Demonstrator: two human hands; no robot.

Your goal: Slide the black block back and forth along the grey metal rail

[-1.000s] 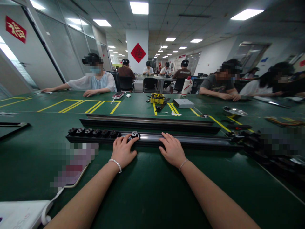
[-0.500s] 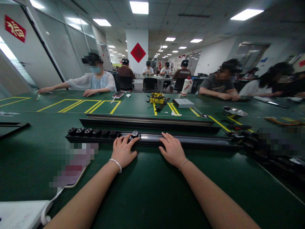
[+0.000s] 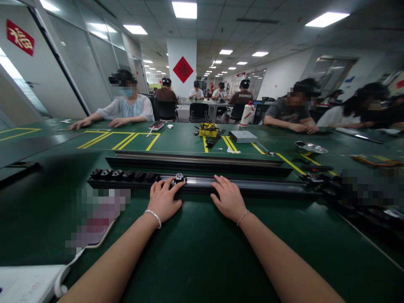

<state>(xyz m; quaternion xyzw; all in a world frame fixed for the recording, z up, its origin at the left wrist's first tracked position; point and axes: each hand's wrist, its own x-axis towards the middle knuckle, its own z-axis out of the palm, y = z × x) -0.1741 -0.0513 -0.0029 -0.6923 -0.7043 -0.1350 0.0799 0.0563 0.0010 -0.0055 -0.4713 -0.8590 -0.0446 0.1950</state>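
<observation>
A long black track point(image 3: 265, 185) with a shiny channel lies across the table before me. Several small black socket-like modules point(image 3: 128, 176) sit in a row at its left end. One more module point(image 3: 179, 178), with a pale cross-shaped face, stands apart near the middle. My left hand point(image 3: 164, 202) rests on the track's near side, fingers spread, its index fingertip against that lone module. Farther right, my right hand point(image 3: 229, 200) lies with fingers stretched out on the track's near edge, holding nothing. What lies under my fingertips is hidden.
Behind the track lies a second long black strip point(image 3: 202, 163). A blurred phone point(image 3: 102, 227) and white box point(image 3: 30, 282) are at left. A dark jumbled pile point(image 3: 360, 189) is at right, with a metal bowl point(image 3: 311, 147) beyond. Co-workers sit across the table.
My hands and the track have not visibly moved. Across the table at left, a co-worker's outstretched arm has drawn inward, and a grey sheet-like shape now shows at the left edge.
</observation>
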